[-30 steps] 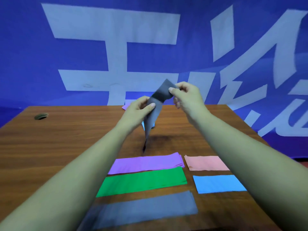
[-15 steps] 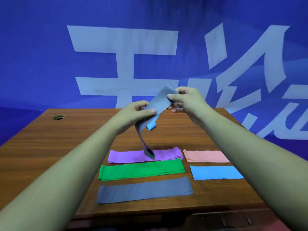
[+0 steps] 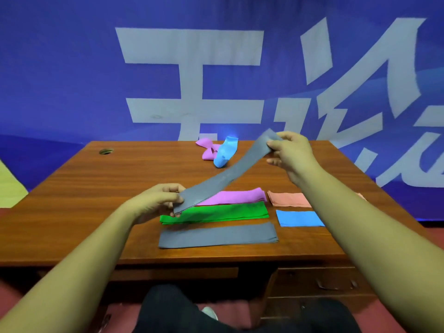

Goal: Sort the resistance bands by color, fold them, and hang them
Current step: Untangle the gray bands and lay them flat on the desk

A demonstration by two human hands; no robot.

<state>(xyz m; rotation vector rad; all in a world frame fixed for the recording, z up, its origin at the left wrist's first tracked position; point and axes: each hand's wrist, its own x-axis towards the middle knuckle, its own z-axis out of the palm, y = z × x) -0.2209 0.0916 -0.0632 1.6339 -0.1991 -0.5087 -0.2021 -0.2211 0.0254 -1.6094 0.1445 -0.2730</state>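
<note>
left hand (image 3: 158, 203) and right hand (image 3: 292, 152) each pinch an end of a grey band (image 3: 223, 179), stretched flat. judged ready to lay on the near grey band pile (image 3: 217, 235), matching colour.

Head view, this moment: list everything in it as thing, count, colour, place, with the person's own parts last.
held band: 1, grey, stretched in the air between both hands
flat grey band: 1, grey, nearest row on the table
green band: 1, green, behind the flat grey band
flat purple band: 1, purple, behind the green band
pink band: 1, pink, right of the flat purple band
flat blue band: 1, blue, in front of the pink band
loose purple band: 1, purple, far edge, crumpled
loose blue band: 1, blue, beside the loose purple band
table: 1, brown wood
banner: 1, blue with white characters, behind the table
left hand: pinches the held band's lower end
right hand: pinches its upper end
</note>
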